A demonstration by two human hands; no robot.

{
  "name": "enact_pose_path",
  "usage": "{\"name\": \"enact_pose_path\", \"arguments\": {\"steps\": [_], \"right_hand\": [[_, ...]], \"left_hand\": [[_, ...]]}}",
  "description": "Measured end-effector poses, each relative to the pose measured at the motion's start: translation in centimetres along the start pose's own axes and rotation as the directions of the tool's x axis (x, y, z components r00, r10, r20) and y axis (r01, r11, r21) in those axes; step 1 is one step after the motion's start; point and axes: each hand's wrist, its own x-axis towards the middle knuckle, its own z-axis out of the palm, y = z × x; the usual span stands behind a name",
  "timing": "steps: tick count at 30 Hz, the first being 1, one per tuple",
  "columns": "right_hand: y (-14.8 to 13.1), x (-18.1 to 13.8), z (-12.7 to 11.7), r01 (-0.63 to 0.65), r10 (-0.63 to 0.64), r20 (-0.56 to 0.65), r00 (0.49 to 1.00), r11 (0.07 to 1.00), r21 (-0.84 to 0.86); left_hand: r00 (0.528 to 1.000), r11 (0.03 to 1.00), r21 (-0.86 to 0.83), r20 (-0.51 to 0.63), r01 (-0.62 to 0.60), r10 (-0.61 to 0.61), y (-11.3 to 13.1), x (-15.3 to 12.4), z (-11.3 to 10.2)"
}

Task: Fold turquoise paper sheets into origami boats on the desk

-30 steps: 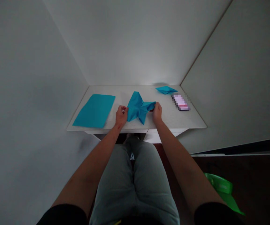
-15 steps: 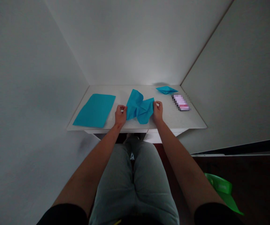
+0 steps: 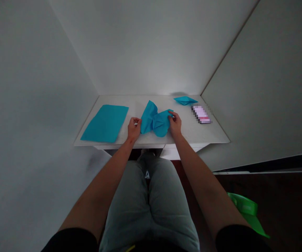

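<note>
At the middle of the white surface (image 3: 192, 134), near its front edge, lay a partly folded blue paper sheet (image 3: 154, 120) with its creased flaps raised. The left hand (image 3: 133, 128) pinched its left edge with closed fingers (image 3: 136, 121). The right hand (image 3: 175, 125) held its right edge, fingers (image 3: 172, 115) curled shut on the paper. A flat blue paper rectangle (image 3: 105, 122) lay to the left, and a small folded blue paper shape (image 3: 184, 100) and a blurred pink-and-white object (image 3: 201, 114) lay to the right.

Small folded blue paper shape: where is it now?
In the head view the folded shape lies at the table's far right, by the back wall, behind the blurred object and beyond the right hand, which grips the crumpled blue sheet.
</note>
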Motion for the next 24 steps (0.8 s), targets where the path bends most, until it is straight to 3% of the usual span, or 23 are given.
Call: {"name": "enact_pose_path", "arguments": {"steps": [4,18,24], "right_hand": [[0.3,0.2,-0.2,0.038,-0.039,-0.005,0.999,0.994,-0.107],[0.0,0.1,-0.1,0.040,-0.041,-0.044,0.998,0.999,-0.032],[-0.1,-0.2,0.3,-0.082,0.080,0.084,0.993,0.996,0.019]], "left_hand": [[1.000,1.000,-0.014,-0.015,0.004,-0.004,0.0,0.1,-0.2],[0.999,0.998,-0.055,-0.041,0.020,-0.022,-0.8,1.2,-0.9],[0.996,0.996,-0.085,-0.086,0.028,-0.035,-1.6,1.9,-1.1]]}}
